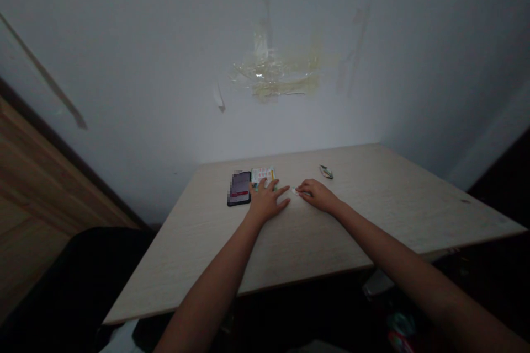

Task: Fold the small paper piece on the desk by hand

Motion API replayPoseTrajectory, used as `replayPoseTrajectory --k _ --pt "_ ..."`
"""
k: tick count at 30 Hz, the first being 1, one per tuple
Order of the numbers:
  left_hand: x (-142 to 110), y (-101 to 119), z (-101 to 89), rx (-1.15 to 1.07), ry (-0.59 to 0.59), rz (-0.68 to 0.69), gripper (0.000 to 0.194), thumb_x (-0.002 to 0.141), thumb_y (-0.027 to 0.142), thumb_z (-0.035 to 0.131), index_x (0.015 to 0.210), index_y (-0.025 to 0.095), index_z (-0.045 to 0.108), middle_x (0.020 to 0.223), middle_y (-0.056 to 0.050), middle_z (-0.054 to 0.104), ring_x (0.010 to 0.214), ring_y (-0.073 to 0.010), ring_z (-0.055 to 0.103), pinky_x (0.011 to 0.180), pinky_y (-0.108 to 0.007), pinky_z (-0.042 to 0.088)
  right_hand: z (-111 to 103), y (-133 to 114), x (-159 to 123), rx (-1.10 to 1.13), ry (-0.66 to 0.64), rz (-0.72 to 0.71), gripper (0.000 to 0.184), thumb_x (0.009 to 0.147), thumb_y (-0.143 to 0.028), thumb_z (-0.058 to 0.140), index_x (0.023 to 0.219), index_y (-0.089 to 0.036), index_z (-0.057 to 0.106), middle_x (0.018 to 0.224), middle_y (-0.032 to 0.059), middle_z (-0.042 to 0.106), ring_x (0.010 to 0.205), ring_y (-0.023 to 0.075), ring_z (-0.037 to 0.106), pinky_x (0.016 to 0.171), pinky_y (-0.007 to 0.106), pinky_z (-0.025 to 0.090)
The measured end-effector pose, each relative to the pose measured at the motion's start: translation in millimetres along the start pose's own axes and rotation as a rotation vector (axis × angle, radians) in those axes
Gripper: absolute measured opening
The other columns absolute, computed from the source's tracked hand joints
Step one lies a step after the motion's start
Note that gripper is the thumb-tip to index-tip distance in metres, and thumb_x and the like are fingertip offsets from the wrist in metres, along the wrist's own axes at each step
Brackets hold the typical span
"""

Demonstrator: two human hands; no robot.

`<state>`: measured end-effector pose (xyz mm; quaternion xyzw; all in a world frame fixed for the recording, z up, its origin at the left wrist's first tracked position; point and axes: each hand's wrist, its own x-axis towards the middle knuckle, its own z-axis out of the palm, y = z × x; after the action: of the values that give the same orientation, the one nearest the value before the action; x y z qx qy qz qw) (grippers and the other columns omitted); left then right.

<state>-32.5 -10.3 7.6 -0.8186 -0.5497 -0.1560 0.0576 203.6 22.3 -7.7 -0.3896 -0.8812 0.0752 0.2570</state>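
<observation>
My left hand (267, 200) lies with its fingers spread over the near part of a flat printed sheet or packet (262, 173), which is white with green and yellow print. Just left of that hand is a phone (239, 188) in a dark case, its screen lit with a red bar. My right hand (317, 194) has its fingers pressed together on a small whitish piece (295, 191) on the tabletop. What that piece is, I cannot make out. The left index fingertip comes close to its left side.
Behind the right hand lies a small folded printed packet (326, 171). The pale wooden table (199, 242) meets a wall (165, 66) with peeling tape (285, 80). A dark object (95, 265) stands left of the table, beside wooden panels (37, 160).
</observation>
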Motion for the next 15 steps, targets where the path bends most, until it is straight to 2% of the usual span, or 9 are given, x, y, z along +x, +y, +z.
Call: replayPoseTrajectory --k 6,11,15 --pt "0.1 -10.1 1.1 0.011 -0.003 -0.074 0.051 0.085 0.071 0.045 0.132 0.053 0.054 0.152 -0.001 0.044 0.137 -0.0418 0.032 0.105 -0.072 0.024 1.4 2.0 0.0 0.009 0.003 -0.011 0.026 0.094 -0.028 0.055 0.111 -0.02 0.073 0.104 0.0095 0.069 0.103 0.0221 0.059 0.094 0.035 0.045" --pt "1.2 -4.1 -0.2 0.016 0.06 0.012 0.045 0.089 0.061 0.049 0.132 0.05 0.055 0.149 -0.001 0.047 0.137 -0.0386 0.033 0.108 -0.073 0.016 0.1 -1.0 0.1 -0.009 0.008 -0.008 0.026 0.095 -0.029 0.055 0.111 -0.019 0.074 0.103 0.01 0.068 0.101 0.022 0.06 0.092 0.035 0.045" --pt "1.6 2.0 -0.3 -0.042 0.038 0.11 0.035 0.091 0.049 0.054 0.124 0.045 0.063 0.143 0.002 0.055 0.136 -0.0353 0.036 0.11 -0.071 0.016 -0.9 -2.5 0.1 0.0 0.009 -0.012 0.028 0.095 -0.031 0.054 0.112 -0.019 0.073 0.103 0.0103 0.068 0.101 0.0223 0.06 0.092 0.035 0.046"
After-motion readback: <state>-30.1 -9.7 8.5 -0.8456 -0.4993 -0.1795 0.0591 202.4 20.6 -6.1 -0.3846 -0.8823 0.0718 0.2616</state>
